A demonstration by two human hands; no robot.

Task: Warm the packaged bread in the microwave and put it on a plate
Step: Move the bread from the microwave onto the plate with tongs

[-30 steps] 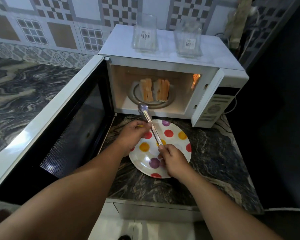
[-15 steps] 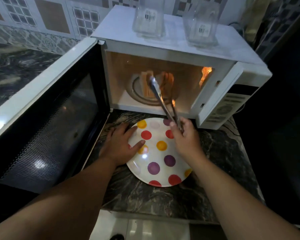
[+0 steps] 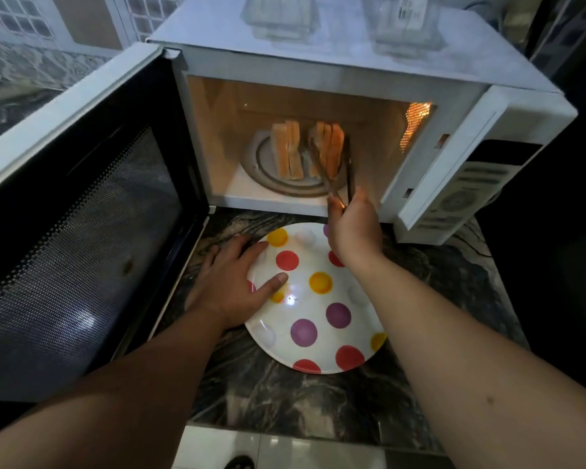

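Marble counter (image 3: 437, 282); left fingers (image 3: 251, 252) spread on plate (image 3: 318, 333); right fingers (image 3: 332, 211) pinching tongs (image 3: 335, 177).

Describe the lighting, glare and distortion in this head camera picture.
Head view: the warm lamp inside the microwave lights the bread slices orange; the counter and right side lie in deep shadow; a white glare spot sits on the polka-dot plate near the left hand; wide-angle distortion bows the open door; the tongs look dim and slightly blurred.
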